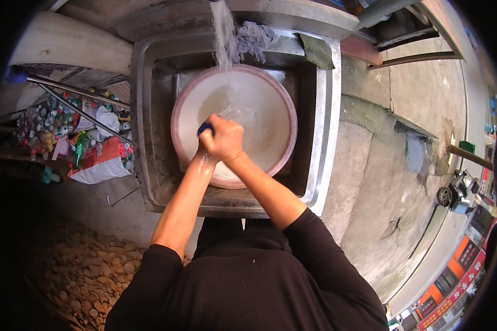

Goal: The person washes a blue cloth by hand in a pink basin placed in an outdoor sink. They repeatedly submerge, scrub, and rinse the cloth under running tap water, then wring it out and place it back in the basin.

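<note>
My two hands are together over the left part of a round basin with a pinkish rim, which holds cloudy water. My right hand is closed around a dark blue thing, perhaps a handle; only a small piece of it shows. My left hand is almost wholly hidden behind the right one, and its grip cannot be made out. Wet suds cling to my left wrist. A stream of water pours from above into the far side of the basin.
The basin stands in a metal sink. On its far ledge lie a crumpled grey cloth and a green scouring pad. Metal bars and heaped bottles are at left. Round wood slices cover the ground lower left.
</note>
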`<state>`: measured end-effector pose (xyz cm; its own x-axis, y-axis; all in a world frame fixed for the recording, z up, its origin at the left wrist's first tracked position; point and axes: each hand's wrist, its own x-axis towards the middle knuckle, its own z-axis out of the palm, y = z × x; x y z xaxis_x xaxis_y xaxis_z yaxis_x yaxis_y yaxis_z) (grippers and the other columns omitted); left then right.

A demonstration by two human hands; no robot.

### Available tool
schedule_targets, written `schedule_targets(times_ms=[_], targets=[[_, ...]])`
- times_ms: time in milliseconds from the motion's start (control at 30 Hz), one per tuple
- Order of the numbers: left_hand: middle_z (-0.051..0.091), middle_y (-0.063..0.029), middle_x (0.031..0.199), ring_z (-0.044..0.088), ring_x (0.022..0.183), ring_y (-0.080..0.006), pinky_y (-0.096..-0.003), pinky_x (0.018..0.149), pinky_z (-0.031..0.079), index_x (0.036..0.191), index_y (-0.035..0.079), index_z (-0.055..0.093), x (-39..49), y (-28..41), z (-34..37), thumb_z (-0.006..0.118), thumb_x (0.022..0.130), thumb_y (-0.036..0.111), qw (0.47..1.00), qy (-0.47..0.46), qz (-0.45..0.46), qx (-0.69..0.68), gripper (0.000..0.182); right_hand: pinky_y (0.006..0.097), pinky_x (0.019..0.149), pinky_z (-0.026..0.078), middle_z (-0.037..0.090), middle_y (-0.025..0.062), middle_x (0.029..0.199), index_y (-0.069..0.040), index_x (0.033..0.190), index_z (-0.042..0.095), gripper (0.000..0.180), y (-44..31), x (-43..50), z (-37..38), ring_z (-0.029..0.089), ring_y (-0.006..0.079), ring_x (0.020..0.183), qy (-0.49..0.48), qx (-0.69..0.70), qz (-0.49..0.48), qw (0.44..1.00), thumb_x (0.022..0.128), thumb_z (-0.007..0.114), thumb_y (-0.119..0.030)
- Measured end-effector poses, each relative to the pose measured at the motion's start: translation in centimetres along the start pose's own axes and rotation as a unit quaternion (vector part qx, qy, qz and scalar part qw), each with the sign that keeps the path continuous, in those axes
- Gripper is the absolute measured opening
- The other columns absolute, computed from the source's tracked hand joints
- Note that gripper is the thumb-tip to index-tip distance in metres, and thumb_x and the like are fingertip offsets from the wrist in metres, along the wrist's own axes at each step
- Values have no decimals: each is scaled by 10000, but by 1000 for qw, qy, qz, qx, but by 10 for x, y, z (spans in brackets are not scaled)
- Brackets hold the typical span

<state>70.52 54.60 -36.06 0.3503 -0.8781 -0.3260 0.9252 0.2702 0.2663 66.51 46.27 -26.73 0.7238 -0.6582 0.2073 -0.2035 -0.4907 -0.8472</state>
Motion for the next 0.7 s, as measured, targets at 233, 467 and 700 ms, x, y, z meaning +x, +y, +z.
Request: schedule_targets(times_ms=[233,467,700], targets=[[620,-40,952,592,753,-165,-353,740,501,1046,34,626,-5,4,49,579,948,345,831,354,-63,424,329,549,829,499,673,285,916,-51,908,713,380,86,9,-7,655,461,925,-90,-84,317,940,853,473,-340],[566,-143,1182,563,1057,-251,-381,863,482,1243,77,583,-66,41,33,647,928,256,643,354,122,669,368,581,871,496,384,294,1416,-312,1421,396,571,127,4,-33,439,499,1241,-238,-300,234,894,903,602,-435],[536,-230,1303,501,1192,-406,-460,996,406,1440,136,401,-65,68,-43,542,969,361,540,445,162,696,542,441,937,520,434,152,1373,-302,1152,652,420,126,-78,22,472,410,1165,-477,-300,-87,822,807,622,-64]])
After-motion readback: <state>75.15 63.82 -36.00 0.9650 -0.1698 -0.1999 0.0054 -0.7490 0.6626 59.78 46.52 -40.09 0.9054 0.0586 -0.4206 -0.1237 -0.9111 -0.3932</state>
